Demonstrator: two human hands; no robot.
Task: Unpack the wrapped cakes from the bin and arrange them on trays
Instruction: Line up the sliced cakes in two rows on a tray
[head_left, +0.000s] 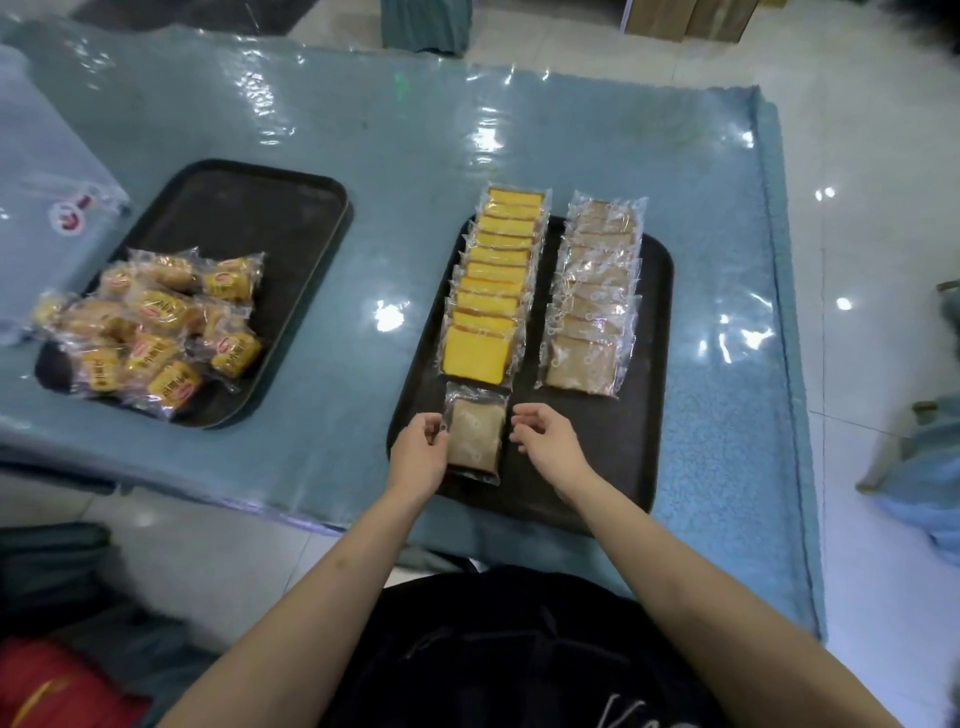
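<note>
Your left hand (422, 446) pinches the left edge of the brown wrapped cake (476, 437) on the near end of the right tray (655, 415) — its long axis pointing away from you — while your right hand (544, 441) hovers loosely curled and empty just beside its right edge.

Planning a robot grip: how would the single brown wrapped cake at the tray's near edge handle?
The brown cake is likely soft, being sponge-like, so squeezable. Its glossy wrapper probably slips and crinkles. Flat, so it shouldn't roll on the tray.
</note>
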